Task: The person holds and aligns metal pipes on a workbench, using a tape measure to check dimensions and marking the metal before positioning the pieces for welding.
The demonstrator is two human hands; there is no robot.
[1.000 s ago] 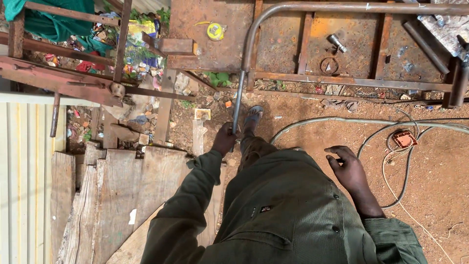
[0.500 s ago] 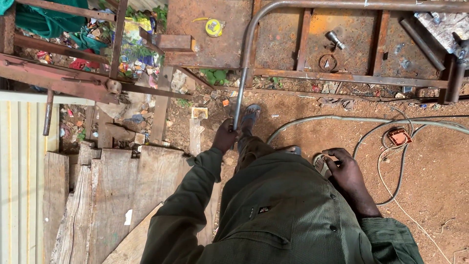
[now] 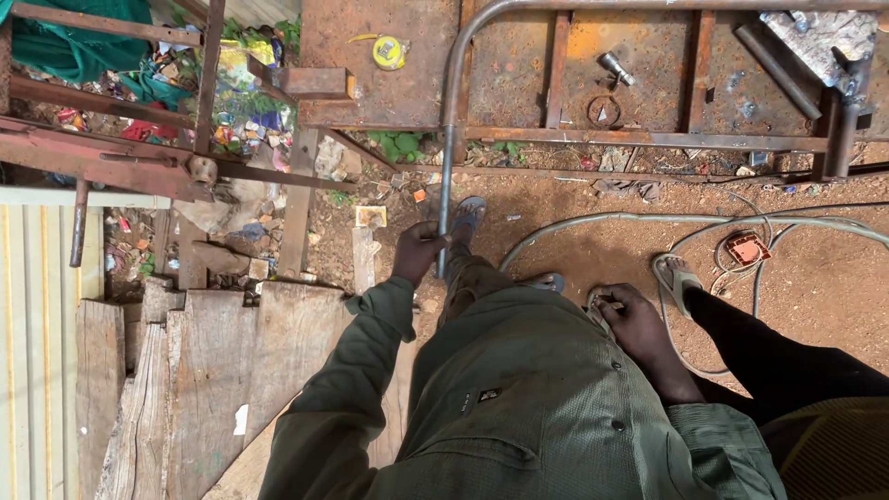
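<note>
The person's left hand (image 3: 419,252) is closed in a fist around the lower end of a bent metal pipe (image 3: 447,139). The pipe rises straight up from that hand, curves to the right at its far end and runs on along the top of a rusty steel frame (image 3: 648,137). The pipe's bottom tip shows just below the fist, close to a foot in a grey sandal (image 3: 468,218) right of the hand.

The right hand (image 3: 639,329) rests low against the person's green overalls (image 3: 528,398), fingers curled round a small grey object that is mostly hidden; what it is cannot be told, and whether the grip is firm cannot be told either.

Right of the right hand stands another person, seen only as a dark trouser leg (image 3: 778,356) and a sandalled foot (image 3: 674,276). Beyond that foot, a small red box (image 3: 746,248) lies on the bare earth among pale hoses (image 3: 648,218) that loop across the ground.

Above the left hand, on a rusty sheet, lies a yellow tape measure (image 3: 389,52). A short bolt (image 3: 615,68) and a ring (image 3: 604,111) lie on the frame farther right.

Left of the left hand are worn wooden planks (image 3: 213,370), red-painted steel bars (image 3: 102,153), scattered litter and a green net (image 3: 83,42).
</note>
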